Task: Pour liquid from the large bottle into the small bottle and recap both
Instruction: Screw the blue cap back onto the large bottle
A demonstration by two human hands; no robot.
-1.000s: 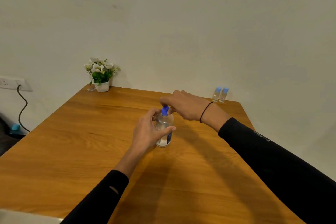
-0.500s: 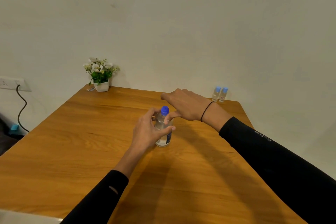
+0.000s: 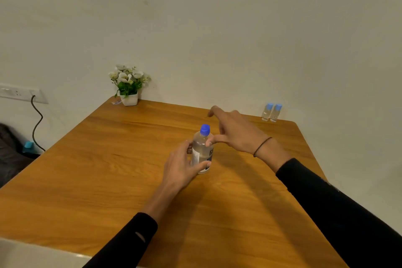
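Note:
A clear large bottle (image 3: 202,151) with a blue cap (image 3: 205,129) on it stands upright near the middle of the wooden table (image 3: 113,169). My left hand (image 3: 182,165) grips its lower body, thumb across the front. My right hand (image 3: 236,131) hovers just right of the cap with fingers spread and holds nothing; its thumb tip lies close to the bottle's shoulder. Two small bottles (image 3: 271,112) with light blue caps stand side by side at the far right corner by the wall.
A white pot of white flowers (image 3: 128,87) sits at the table's far left corner. A wall socket with a black cable (image 3: 36,119) is on the left wall. The table's right edge runs close to my right forearm.
My right hand has let go of the blue cap and drawn away to the right, its fingers opening. My left hand stays on the bottle, which has not moved.

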